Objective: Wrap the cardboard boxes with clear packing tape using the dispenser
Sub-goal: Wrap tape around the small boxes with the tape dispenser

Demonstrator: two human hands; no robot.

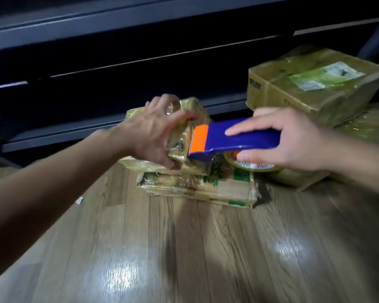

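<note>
From the head view, my left hand point(153, 132) is curled round a small box point(179, 146), fingers over its top edge and thumb under its near corner. The box stands on end over a stack of flat boxes point(197, 185) on the wooden floor point(184, 248); I cannot tell whether it rests on them. My right hand point(293, 141) grips the blue dispenser point(234, 138), forefinger laid straight along its top and thumb against the tape roll point(253, 166) beneath. The dispenser's orange nose is right up against the box's near face. A big box point(315, 84), glossy with tape, sits behind to the right before dark shelving point(118, 62). The small box looks light and stiff enough at its corners, but its film is shiny, so I judge it slippery; I would hold it by the edges, clear of the tape's path. The dispenser is rigid plastic, best held round the body as I have it, fingers away from the cutting edge.
</note>
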